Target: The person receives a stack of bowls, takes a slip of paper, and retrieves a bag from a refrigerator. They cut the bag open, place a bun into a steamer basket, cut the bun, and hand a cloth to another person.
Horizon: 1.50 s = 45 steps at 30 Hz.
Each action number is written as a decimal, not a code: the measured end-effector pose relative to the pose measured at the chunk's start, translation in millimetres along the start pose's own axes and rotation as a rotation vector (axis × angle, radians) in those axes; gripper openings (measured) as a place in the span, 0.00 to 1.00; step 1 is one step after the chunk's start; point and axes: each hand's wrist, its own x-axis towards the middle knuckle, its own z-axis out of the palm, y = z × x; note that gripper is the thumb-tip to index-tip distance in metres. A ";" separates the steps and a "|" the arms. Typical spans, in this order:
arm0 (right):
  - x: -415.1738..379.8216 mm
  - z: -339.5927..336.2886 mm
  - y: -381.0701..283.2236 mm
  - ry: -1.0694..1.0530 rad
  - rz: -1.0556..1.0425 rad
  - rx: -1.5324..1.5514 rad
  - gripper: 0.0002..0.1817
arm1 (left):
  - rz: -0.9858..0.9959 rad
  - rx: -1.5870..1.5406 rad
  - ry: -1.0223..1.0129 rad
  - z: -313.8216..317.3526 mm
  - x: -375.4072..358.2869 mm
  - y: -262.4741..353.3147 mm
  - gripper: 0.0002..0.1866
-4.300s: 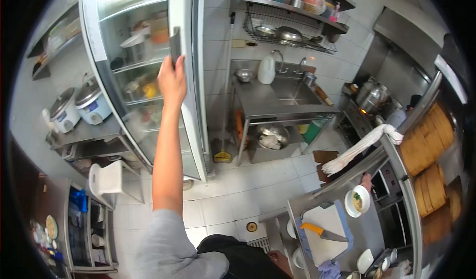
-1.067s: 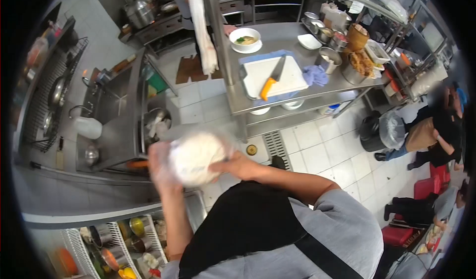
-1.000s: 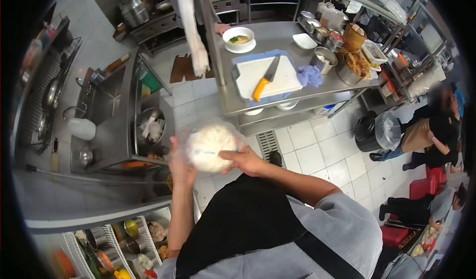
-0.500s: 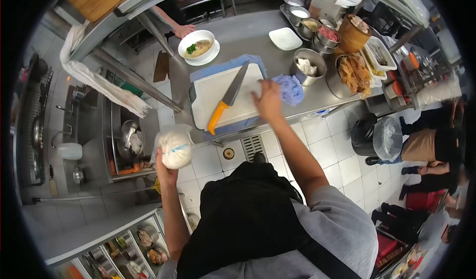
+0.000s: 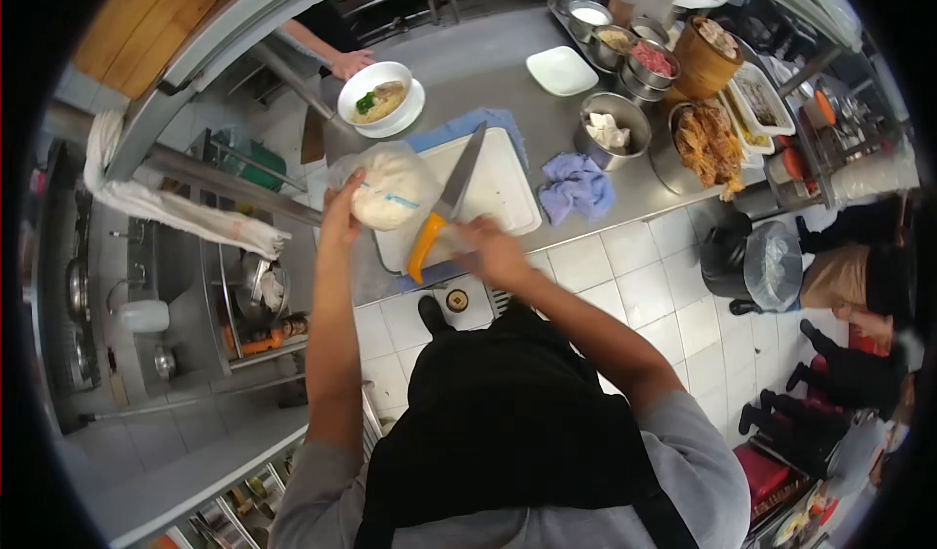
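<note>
My left hand (image 5: 344,209) is closed round the side of a clear plastic bag (image 5: 395,193) packed with something pale and round, with a blue mark on it. It is held above the left part of the white cutting board (image 5: 503,193). A large knife (image 5: 463,173) with an orange handle lies slantwise on the board, blade pointing away from me. My right hand (image 5: 491,249), smeared by motion, is over the board's near edge, just right of the knife handle. Whether its fingers touch anything cannot be made out. A crumpled blue cloth (image 5: 578,188) rests beside the board.
A white bowl of food (image 5: 376,95) stands on a saucer near another person's hand (image 5: 351,63). Toward the right are a white plate (image 5: 562,71), a metal pot with white pieces (image 5: 612,129) and a container of browned food (image 5: 712,144). A metal post (image 5: 229,196) is at left.
My left hand has raised the bag from beside the counter to over the board. My right hand has moved left and nearer me, from beside the blue cloth toward the knife handle.
</note>
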 end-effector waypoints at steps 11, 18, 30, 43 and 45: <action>25.0 41.2 -20.7 -0.199 0.436 -0.033 0.24 | -0.126 0.522 -0.334 1.7 28.5 20.6 0.32; -101.8 -33.1 14.1 0.237 0.419 -0.067 0.31 | -0.201 0.514 -0.615 25.2 35.4 -8.3 0.33; -156.9 -40.8 95.8 0.246 0.597 -0.342 0.30 | 0.726 1.361 -0.156 70.9 -20.3 -50.7 0.39; -216.4 -30.9 100.2 0.208 0.519 -0.180 0.33 | 1.036 1.203 -0.807 196.3 -128.8 -152.1 0.29; -201.2 -27.2 107.3 0.217 0.514 -0.188 0.33 | 1.017 1.256 -0.761 208.4 -112.9 -171.7 0.30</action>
